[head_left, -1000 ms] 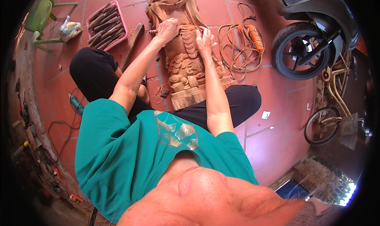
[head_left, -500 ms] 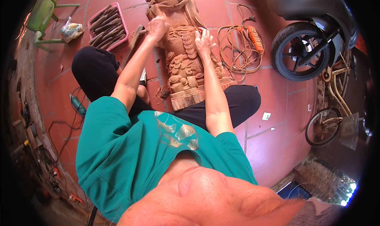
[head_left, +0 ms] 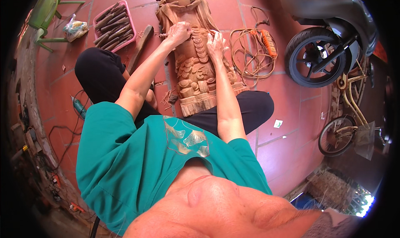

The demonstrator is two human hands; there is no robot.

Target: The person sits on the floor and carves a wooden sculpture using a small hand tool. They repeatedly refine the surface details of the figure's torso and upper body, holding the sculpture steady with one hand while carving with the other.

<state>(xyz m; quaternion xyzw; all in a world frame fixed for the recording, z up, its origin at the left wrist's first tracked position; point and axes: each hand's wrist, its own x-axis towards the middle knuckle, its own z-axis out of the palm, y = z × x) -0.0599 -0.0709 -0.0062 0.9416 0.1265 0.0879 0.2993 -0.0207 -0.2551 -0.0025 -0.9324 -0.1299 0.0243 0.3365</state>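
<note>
A carved brown wooden statue (head_left: 192, 67) lies on the floor between my legs, its flat base nearest me. My left hand (head_left: 180, 33) is closed over the statue's upper middle, beside a column of scale-like carving. A short thin brown end pokes out on that hand's left side; what it belongs to is hidden. Resting on the carving's right edge, my right hand (head_left: 216, 46) has bent fingers spread apart, with no held thing visible. A long dark wooden club-like piece (head_left: 140, 49) lies left of the statue.
A pink basket (head_left: 134, 34) of dark-handled tools stands at the far left, near a plastic bag (head_left: 76, 29) and a green chair (head_left: 43, 13). To the right are an orange power strip (head_left: 268, 43) with coiled cord, a motorbike wheel (head_left: 315, 57) and a bicycle (head_left: 338, 135). A teal power tool (head_left: 79, 107) lies left.
My left hand has moved right, from the statue's left edge to its middle, uncovering more of the club-like piece. My right hand stays at nearly the same place.
</note>
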